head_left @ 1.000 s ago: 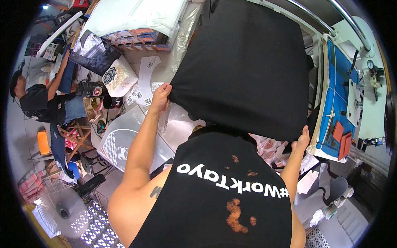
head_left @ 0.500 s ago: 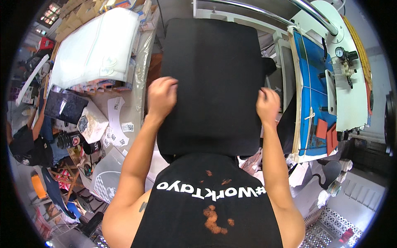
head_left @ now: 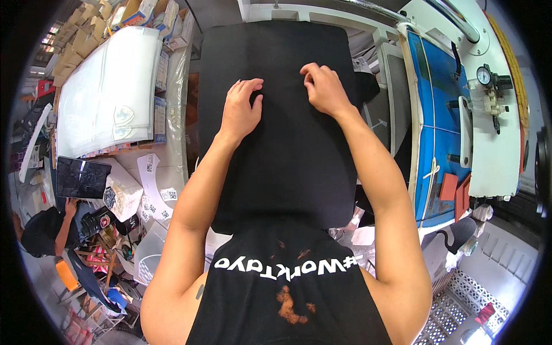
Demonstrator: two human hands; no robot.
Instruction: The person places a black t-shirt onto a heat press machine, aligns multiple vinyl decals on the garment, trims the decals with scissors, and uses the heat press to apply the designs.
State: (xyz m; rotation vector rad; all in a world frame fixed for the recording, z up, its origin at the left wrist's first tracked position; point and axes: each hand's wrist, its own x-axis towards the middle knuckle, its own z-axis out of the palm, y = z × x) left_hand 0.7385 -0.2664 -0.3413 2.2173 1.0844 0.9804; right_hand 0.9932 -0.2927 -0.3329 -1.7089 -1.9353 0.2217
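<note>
A smooth black cloth point(head_left: 282, 167) lies stretched over a broad, flat, round-cornered board in front of me, its near end reaching my black shirt. Over its left half is my left hand point(head_left: 242, 109), fingers loosely bent and the thumb apart from them. My right hand point(head_left: 326, 91) is a little farther off, over the right half, with fingers curled and the thumb separate. Neither hand holds anything. Whether the fingertips touch the cloth or hover just above it, I cannot tell.
Blue-meshed framed screens point(head_left: 440, 132) stand at the right beside a white machine with a pressure gauge point(head_left: 483, 75). Clear plastic sheets point(head_left: 106, 86) are stacked on boxes at the left. Paper cutouts point(head_left: 152, 178) lie nearer. Another person in a dark cap point(head_left: 41, 233) is at far left.
Both hands have moved inward and forward, from the cloth's side edges to above its far middle. My view has shifted slightly. The other person's arm at far left has moved too.
</note>
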